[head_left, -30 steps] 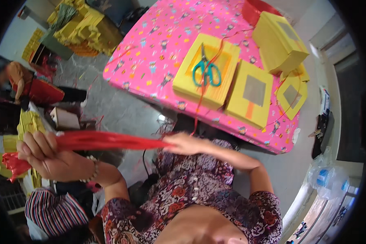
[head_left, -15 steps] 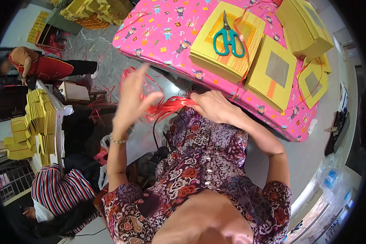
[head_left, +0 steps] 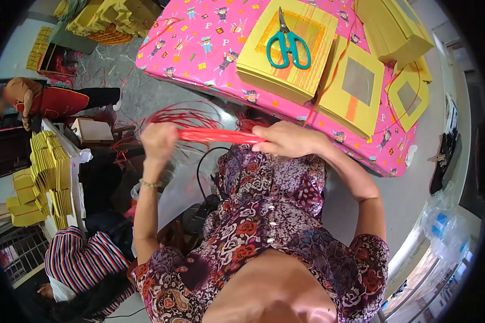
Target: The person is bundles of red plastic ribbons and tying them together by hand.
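Observation:
A bundle of red plastic cords (head_left: 215,135) is stretched taut between my two hands, in front of my lap. My left hand (head_left: 159,142), a little blurred, is closed around one end, and loose strands fan out beyond it. With thumb and fingers, my right hand (head_left: 291,140) grips the other end, close to the table edge. Some red strand ends show behind the bundle by the table. Teal-handled scissors (head_left: 288,49) lie on a stack of yellow cardboard pieces (head_left: 275,83) on the table.
The table (head_left: 199,70) has a pink printed cover. More yellow boxes with windows (head_left: 355,81) stand at its right. A co-worker in a red apron (head_left: 64,102) bends at far left; another in a striped top (head_left: 86,258) sits at lower left, near stacked yellow cardboard (head_left: 51,172).
My left hand was open beside the bunched cords; now it has closed on them. The bundle has been drawn out straight to the left, with my right hand still gripping it.

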`<action>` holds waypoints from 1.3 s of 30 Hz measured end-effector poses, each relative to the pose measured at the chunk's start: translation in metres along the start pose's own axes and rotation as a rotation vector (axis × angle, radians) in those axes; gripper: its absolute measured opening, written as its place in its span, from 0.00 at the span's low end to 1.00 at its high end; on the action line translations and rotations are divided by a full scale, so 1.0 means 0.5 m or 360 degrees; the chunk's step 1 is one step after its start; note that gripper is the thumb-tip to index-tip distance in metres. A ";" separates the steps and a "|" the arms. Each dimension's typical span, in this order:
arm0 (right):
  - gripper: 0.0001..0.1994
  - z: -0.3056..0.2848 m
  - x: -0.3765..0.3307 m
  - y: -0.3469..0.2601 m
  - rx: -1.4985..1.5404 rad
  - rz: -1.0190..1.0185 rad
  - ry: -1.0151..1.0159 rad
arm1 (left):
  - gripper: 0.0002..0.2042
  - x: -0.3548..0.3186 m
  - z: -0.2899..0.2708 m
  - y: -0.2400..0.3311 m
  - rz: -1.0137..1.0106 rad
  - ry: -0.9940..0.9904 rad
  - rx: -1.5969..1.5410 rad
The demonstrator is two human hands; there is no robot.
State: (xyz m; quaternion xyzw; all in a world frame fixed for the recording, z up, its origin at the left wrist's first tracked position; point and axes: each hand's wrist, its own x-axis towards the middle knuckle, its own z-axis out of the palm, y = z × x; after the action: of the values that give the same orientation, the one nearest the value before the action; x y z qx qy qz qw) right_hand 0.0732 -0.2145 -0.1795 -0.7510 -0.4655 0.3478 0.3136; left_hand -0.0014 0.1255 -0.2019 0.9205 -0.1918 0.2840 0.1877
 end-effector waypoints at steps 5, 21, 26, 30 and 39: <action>0.20 -0.039 -0.042 0.008 0.0144 0.0138 -0.0137 | 0.13 -0.116 -0.026 -0.171 -0.0701 0.0129 0.0192; 0.15 -0.010 0.040 -0.080 -0.0106 -0.0032 0.0135 | 0.13 0.073 0.087 0.208 -0.0479 -0.0770 -0.0957; 0.16 0.016 0.021 -0.052 -0.0184 -0.0011 0.0035 | 0.17 0.049 0.101 0.198 -0.0018 -0.0450 -0.0465; 0.17 -0.017 -0.020 -0.045 -0.0219 0.0100 0.0043 | 0.13 0.018 0.051 0.108 -0.0002 -0.0432 -0.0191; 0.15 -0.048 -0.073 -0.035 -0.0306 0.0237 0.0097 | 0.11 -0.095 0.031 -0.052 -0.0391 -0.0395 0.0012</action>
State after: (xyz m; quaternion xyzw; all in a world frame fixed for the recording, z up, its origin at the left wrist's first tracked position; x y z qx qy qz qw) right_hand 0.0726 -0.2452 -0.1435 -0.8202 -0.4299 0.3010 0.2275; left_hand -0.0189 0.1525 -0.2485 0.9657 -0.0986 0.1438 0.1924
